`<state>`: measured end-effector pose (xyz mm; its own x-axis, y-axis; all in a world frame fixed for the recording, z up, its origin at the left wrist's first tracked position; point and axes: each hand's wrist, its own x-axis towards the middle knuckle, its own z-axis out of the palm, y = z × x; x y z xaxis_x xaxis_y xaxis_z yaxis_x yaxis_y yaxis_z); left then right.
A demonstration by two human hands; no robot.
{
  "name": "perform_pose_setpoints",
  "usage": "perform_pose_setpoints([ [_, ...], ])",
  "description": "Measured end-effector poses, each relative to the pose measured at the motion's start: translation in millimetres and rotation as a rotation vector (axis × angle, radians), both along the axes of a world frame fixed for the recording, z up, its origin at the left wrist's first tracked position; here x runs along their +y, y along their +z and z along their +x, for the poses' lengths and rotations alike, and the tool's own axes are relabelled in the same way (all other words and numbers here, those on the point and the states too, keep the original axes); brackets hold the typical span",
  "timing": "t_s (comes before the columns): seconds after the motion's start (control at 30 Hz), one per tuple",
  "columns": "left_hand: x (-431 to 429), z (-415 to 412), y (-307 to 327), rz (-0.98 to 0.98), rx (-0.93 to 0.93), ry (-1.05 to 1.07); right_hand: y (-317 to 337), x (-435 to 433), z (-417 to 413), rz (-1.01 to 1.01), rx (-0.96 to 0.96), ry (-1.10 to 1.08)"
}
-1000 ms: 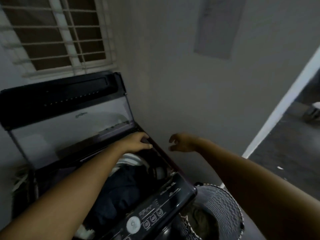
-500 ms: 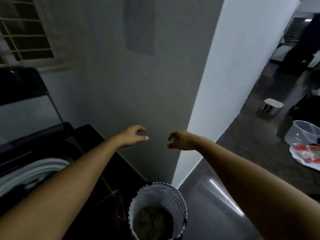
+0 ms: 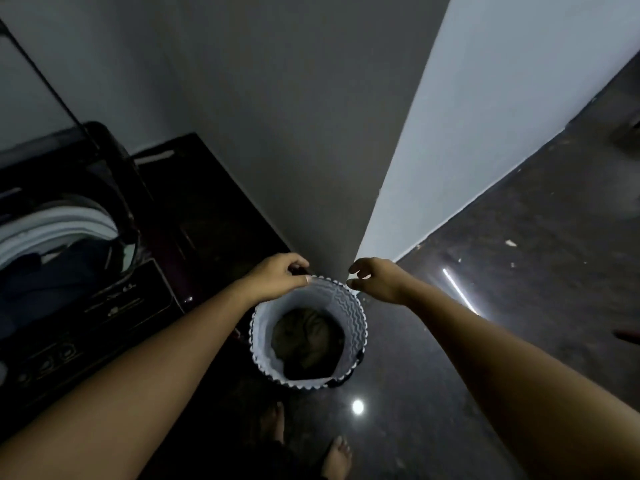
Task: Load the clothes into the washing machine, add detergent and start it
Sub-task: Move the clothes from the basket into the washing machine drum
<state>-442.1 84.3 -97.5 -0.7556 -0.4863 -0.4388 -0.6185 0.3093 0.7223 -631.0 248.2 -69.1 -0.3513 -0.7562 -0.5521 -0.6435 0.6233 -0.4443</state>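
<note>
clothes lay low in the basket, lower centre: soft, light, best grabbed by a bunched fold. left hand curled its fingers at the far rim, grip unclear; right hand loosely curled, empty.

- The washing machine carries its only visible print on the dark control panel along its front edge.
- Two or three short rows of pale lettering run slantwise across the middle of that panel; they are too blurred and dim to read.
- Near the panel's upper right end sits a small pale mark that may be digits; it cannot be made out for certain.
- The round buttons at the panel's lower left have faint marks beside them, also unreadable.
- Nothing else in view shows legible writing.
</note>
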Motion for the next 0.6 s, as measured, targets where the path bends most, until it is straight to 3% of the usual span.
perform_pose_setpoints([
  [0.37, -6.7, 12.1, -261.3, 0.254, -0.190, 0.206, -258.6, -5.9, 28.5, 0.178, -0.174, -0.068],
  [0.6, -12.6, 4.5, -418.0, 0.344, -0.319, 0.265, -407.5, -17.7, 40.2, 0.270, -0.187, 0.048],
])
